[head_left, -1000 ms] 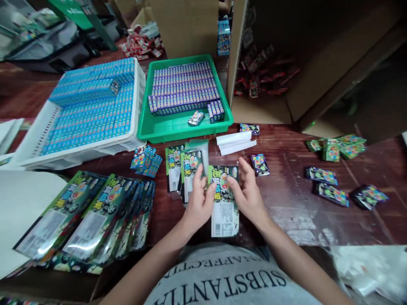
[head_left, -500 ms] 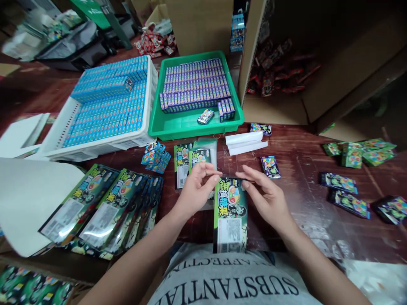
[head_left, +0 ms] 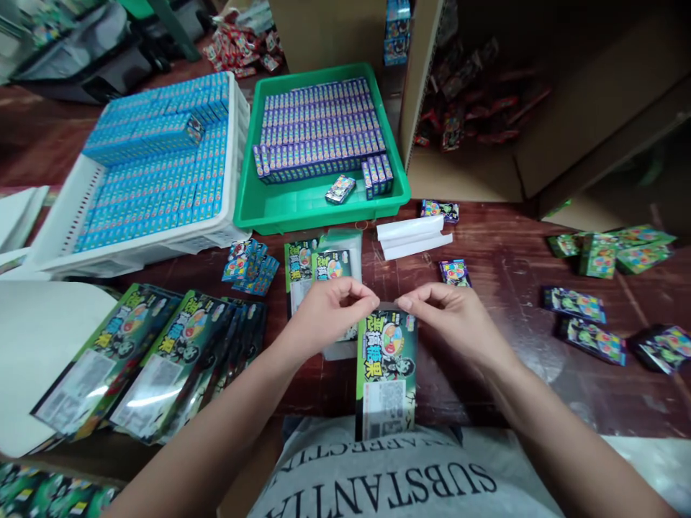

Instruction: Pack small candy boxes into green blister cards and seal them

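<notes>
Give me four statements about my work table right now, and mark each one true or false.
1. The left hand and right hand are at the top end of a green-and-black packet. True.
2. The green tray holds rows of purple boxes. True.
3. The white crate stands right of the green tray. False: the white crate is on its left.
4. The white strips lie inside the green tray. False: the white strips lie on the table.

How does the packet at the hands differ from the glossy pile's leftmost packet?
The held packet has the left hand and right hand at its top; the pile packet is untouched. The held packet runs almost straight up the picture; the pile packet slants. Both show green edges and pale label panels.
</notes>
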The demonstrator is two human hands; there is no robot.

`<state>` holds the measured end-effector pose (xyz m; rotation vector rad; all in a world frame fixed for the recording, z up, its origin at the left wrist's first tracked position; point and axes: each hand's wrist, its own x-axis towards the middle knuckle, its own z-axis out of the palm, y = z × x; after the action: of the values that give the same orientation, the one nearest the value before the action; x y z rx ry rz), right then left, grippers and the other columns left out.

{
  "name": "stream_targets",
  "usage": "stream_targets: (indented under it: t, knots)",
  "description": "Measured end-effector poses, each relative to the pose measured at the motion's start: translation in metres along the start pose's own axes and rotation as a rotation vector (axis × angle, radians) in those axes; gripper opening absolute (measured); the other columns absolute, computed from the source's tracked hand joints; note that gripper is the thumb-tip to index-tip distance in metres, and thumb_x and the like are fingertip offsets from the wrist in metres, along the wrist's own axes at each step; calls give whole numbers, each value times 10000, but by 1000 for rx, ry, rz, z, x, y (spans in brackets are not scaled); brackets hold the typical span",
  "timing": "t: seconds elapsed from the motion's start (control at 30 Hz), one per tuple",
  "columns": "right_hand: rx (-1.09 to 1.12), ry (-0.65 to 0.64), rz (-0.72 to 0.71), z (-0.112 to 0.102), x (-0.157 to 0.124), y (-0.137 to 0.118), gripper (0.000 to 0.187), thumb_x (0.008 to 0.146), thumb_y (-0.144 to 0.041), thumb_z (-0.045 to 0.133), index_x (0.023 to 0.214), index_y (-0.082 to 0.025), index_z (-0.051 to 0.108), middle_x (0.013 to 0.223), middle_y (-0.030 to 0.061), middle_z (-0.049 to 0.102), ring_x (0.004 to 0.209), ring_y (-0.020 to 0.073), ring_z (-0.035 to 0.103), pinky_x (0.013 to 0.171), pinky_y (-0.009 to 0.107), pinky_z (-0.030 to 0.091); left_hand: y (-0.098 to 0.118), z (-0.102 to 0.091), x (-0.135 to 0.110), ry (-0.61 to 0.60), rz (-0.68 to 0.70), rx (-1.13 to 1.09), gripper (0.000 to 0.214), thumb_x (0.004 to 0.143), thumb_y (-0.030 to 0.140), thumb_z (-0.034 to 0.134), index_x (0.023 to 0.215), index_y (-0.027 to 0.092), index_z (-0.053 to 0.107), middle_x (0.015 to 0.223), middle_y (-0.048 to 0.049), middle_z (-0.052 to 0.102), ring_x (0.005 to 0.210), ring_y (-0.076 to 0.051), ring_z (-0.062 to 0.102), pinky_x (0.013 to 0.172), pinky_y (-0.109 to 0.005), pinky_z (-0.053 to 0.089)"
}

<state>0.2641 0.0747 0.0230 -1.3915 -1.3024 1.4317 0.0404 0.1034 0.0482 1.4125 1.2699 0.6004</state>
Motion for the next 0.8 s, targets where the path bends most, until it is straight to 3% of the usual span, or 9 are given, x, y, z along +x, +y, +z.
stream_targets:
  t: [0.1, 0.2, 0.33, 0.4, 0.5, 0.57, 0.67, 0.73, 0.8]
  knots:
    - [3, -81, -60, -5, -6, 3, 198, 911, -445, 719, 910, -267, 806, 1005, 22, 808, 918, 179, 739, 854, 332, 576, -2, -4, -4, -77, 67, -70, 150, 840, 338, 746, 837, 188, 749, 1036, -55, 766, 927, -170, 699, 852, -321, 537]
    - [-120, -178, -200, -24, -5, 0, 223, 1000, -384, 597, 1073, -306, 793, 1253, 24, 752, 1144, 206, 705, 997, 400, 564, -4, -6, -6, -118, 87, -101, 152, 830, 321, 760, 827, 186, 691, 998, -50, 747, 891, -172, 699, 814, -319, 551]
    - [-709, -162, -465, -76, 17, -4, 585, 967, -139, 534, 1507, -362, 502, 1635, -1, 413, 1486, 293, 414, 1204, 586, 362, -16, -20, 0, -83, 179, 224, 147, 932, 297, 622, 1049, 230, 682, 986, -43, 725, 914, -193, 681, 836, -360, 540]
    - [-1004, -231, -516, -103, 33, 1, 751, 905, -18, 496, 1531, -429, 442, 1669, -61, 332, 1543, 332, 297, 1207, 669, 300, -27, -29, 4, -96, 225, 459, 192, 956, 277, 566, 1096, 247, 693, 1035, -50, 726, 983, -224, 674, 908, -412, 522]
    - [-1204, -474, -584, -127, 51, 19, 788, 877, 24, 463, 1472, -491, 494, 1623, -119, 406, 1543, 323, 301, 1207, 680, 293, -41, -35, 3, -98, 214, 666, 208, 972, 281, 533, 1087, 229, 699, 1073, -73, 726, 1016, -258, 671, 934, -452, 521]
    - [-1239, -571, -629, -133, 57, 31, 701, 891, -15, 454, 1423, -457, 567, 1574, -92, 492, 1504, 326, 383, 1187, 654, 348, -44, -33, -2, -76, 224, 737, 237, 981, 278, 525, 1134, 211, 693, 1141, -98, 716, 1097, -275, 656, 994, -469, 507]
    - [-1286, -478, -644, -138, 56, 46, 501, 924, -142, 466, 1329, -348, 677, 1449, 43, 634, 1365, 377, 554, 1057, 622, 487, -32, -37, -12, -75, 303, 859, 269, 986, 254, 525, 1183, 186, 694, 1300, -133, 670, 1287, -294, 569, 1127, -482, 422]
    - [-1293, -349, -595, -142, 54, 52, 408, 942, -370, 563, 1322, -282, 681, 1387, 166, 659, 1213, 415, 653, 920, 586, 552, -17, -54, -17, -74, 324, 981, 317, 964, 207, 544, 1252, 180, 673, 1424, -141, 603, 1391, -304, 483, 1183, -480, 358]
    - [-1254, -222, -485, -146, 52, 59, 602, 894, -585, 614, 1411, -276, 587, 1389, 226, 640, 989, 413, 737, 705, 544, 569, -1, -83, -19, -38, 273, 1144, 506, 890, 150, 610, 1393, 195, 586, 1553, -143, 489, 1478, -334, 372, 1221, -513, 273]
